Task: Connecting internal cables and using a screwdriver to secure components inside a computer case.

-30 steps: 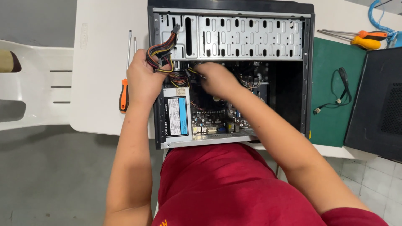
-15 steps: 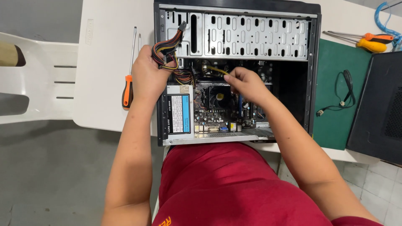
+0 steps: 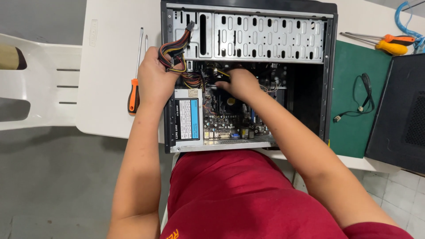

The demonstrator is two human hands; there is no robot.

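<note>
Cable bundle [image 3: 177, 53], multicoloured, at the open computer case's [image 3: 330, 88] left wall: left hand [image 3: 152, 79] is gripping it closed-fisted, best held aside while right hand [image 3: 239, 83], fingers curled, hold unclear, is reaching the motherboard [image 3: 226, 117].

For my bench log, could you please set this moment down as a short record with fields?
Setting: open computer case lying on a white table
Left hand: grips a bundle of coloured cables at the case's edge
Right hand: reaches inside, over the motherboard
Power supply: inside the case, below the left hand
Beside case: orange-handled screwdriver on the table
Far side: green mat with a black cable
</note>
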